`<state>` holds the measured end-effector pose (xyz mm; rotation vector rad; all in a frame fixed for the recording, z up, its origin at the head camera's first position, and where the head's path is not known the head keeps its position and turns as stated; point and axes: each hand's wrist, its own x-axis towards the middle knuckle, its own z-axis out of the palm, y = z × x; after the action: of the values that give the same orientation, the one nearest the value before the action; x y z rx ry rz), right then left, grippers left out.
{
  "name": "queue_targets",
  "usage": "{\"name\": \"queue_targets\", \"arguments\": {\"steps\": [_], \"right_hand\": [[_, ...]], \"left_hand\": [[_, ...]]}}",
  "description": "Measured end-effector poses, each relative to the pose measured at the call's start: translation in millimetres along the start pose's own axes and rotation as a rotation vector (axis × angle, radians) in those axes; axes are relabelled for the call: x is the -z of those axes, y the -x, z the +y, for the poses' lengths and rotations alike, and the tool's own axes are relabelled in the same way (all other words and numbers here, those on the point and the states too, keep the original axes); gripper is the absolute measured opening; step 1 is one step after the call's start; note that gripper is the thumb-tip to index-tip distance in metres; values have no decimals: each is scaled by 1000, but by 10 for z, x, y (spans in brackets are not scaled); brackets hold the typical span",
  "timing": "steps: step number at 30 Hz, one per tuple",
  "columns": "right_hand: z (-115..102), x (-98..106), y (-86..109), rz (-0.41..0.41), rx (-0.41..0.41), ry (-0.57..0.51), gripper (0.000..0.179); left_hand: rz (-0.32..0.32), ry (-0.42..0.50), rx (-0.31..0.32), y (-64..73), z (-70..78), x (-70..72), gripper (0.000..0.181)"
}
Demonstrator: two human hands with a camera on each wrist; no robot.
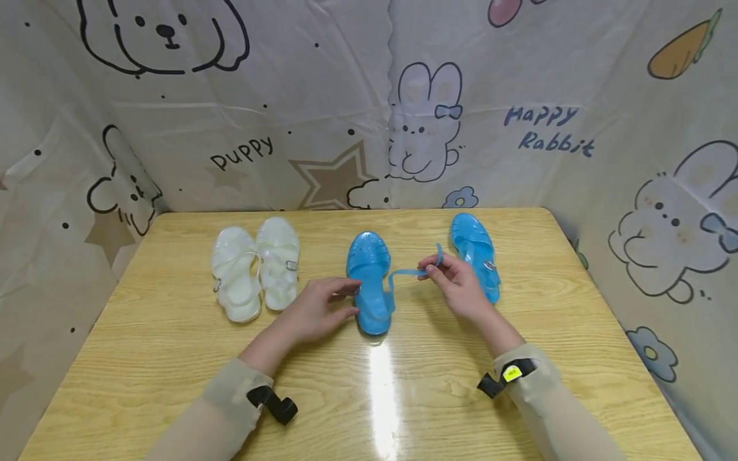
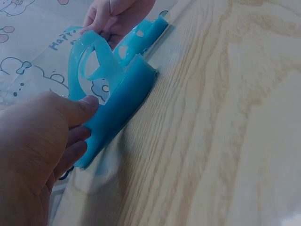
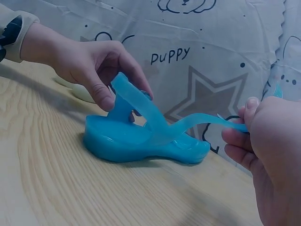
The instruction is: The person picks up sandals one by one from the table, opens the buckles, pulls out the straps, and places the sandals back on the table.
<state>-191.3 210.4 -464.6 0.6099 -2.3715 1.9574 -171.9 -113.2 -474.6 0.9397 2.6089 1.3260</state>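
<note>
A blue jelly sandal (image 1: 370, 262) lies in the middle of the table with its toe pointing away. My left hand (image 1: 319, 310) holds its left side, thumb near the heel and fingers by the buckle, which they partly hide. On the other side, my right hand (image 1: 458, 288) pinches the loose ankle strap (image 1: 406, 273), pulled out to the right and unbuckled. The strap's tip sticks up past the fingers. In the right wrist view the sandal (image 3: 122, 139) sits flat on its sole, its heel band (image 3: 141, 103) standing up.
Behind my right hand lies the other blue sandal (image 1: 469, 234), its strap at the buckle. A pair of whitish sandals (image 1: 233, 250) stands on the left of the wooden table (image 1: 173, 384). Printed cloth (image 1: 323, 83) hangs around the back and sides.
</note>
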Motion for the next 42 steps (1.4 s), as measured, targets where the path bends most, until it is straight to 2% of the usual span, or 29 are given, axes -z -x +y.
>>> {"name": "queue_targets", "arguments": {"steps": [8, 13, 16, 24, 28, 36, 42], "right_hand": [[3, 107, 53, 6, 11, 6, 21], [2, 125, 68, 1, 9, -3, 21], [9, 113, 65, -6, 3, 12, 21], [31, -33, 5, -65, -6, 90, 16], [30, -50, -11, -46, -12, 113, 14], [34, -11, -1, -31, -56, 144, 15], [32, 49, 20, -27, -72, 136, 20]], "left_hand": [[-13, -20, 20, -158, 12, -48, 47], [-36, -5, 9, -290, 27, -101, 47], [-56, -6, -10, -369, 30, -144, 48], [-91, -67, -1, -531, 16, -216, 49], [-100, -85, -3, -578, 39, -239, 49], [-84, -68, -31, -677, 45, -283, 47], [-74, 9, -42, -790, 14, -355, 45]]}}
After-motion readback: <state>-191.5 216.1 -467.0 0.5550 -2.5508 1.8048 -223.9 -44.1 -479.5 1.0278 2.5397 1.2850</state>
